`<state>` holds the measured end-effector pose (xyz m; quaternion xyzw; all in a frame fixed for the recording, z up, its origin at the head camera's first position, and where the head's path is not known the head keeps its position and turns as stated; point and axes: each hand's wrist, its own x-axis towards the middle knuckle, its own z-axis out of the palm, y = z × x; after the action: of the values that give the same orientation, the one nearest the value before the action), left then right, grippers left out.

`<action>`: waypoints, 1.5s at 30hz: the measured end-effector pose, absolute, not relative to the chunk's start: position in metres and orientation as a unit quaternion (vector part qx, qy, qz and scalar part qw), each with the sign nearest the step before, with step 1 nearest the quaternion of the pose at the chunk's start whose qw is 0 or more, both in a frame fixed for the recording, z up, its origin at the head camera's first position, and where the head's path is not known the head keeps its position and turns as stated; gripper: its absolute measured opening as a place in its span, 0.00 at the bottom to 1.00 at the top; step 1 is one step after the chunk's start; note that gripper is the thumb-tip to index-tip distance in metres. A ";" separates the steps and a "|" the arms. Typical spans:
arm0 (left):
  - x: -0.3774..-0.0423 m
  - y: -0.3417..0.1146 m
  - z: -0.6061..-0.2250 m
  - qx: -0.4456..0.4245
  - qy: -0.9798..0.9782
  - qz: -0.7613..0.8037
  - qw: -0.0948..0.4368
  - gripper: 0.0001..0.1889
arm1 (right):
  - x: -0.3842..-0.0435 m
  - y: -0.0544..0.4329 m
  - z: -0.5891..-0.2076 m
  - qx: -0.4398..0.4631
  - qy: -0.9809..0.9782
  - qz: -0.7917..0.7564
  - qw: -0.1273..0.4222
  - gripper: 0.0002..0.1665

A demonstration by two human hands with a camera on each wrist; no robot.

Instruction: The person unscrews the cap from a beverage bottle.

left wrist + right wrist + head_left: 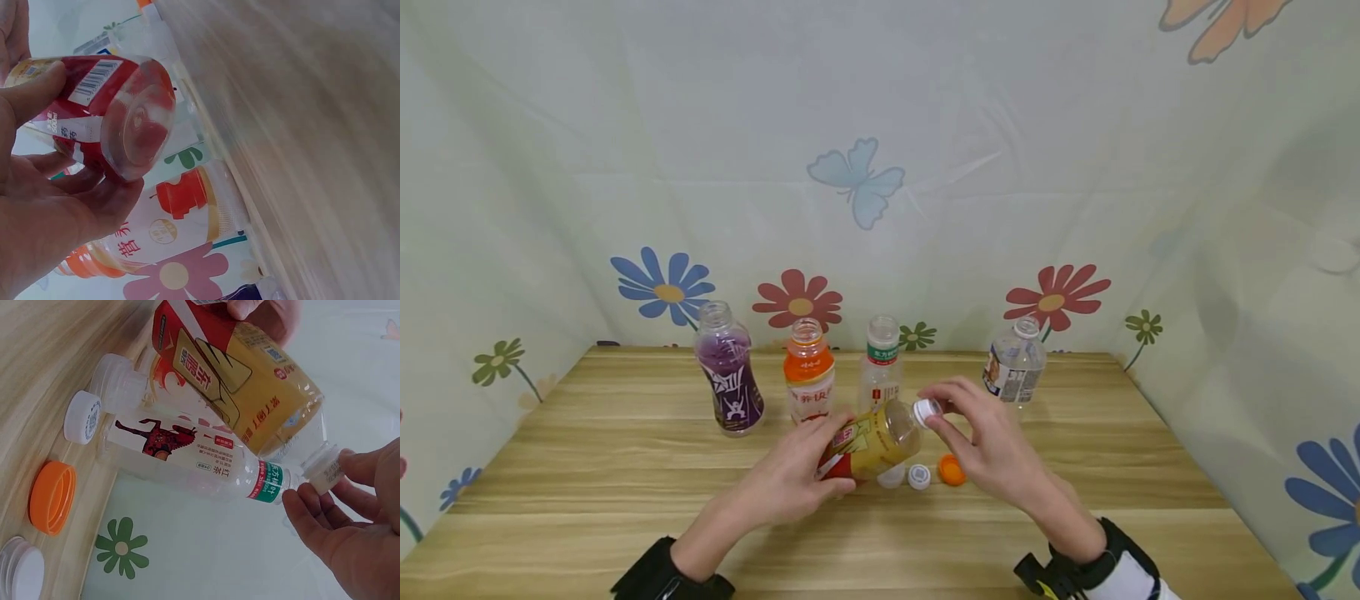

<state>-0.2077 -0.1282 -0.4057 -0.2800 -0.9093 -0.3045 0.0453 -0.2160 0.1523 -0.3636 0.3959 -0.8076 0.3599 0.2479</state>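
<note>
My left hand (793, 471) grips a plastic drink bottle (872, 442) with a yellow and red label round its lower part. The bottle is tilted, its neck pointing up to the right and its base facing the left wrist camera. Thumb and fingers of my right hand (992, 437) pinch a white cap (325, 474) at the bottle's mouth. Below lie a translucent cap (891, 476), a white cap (919, 477) with a printed top and an orange cap (952, 470), which rests with its hollow side showing in the right wrist view.
Behind the hands stand a purple-labelled bottle (730, 379), an orange and white bottle (809, 375), a clear bottle (880, 375) with a green and red neck band, and another clear bottle (1017, 367) further right. A flowered curtain (925, 233) closes off the wooden table (587, 467) behind.
</note>
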 end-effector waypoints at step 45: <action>-0.205 -0.122 -0.408 -0.265 -0.914 -0.282 0.123 0.40 | -0.208 0.148 -0.362 0.274 -0.853 0.427 0.125 0.07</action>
<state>-0.2050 -0.1218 -0.4079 -0.2651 -0.9136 -0.2824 0.1234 -0.2082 0.1481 -0.3621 0.2737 -0.8526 0.4273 0.1250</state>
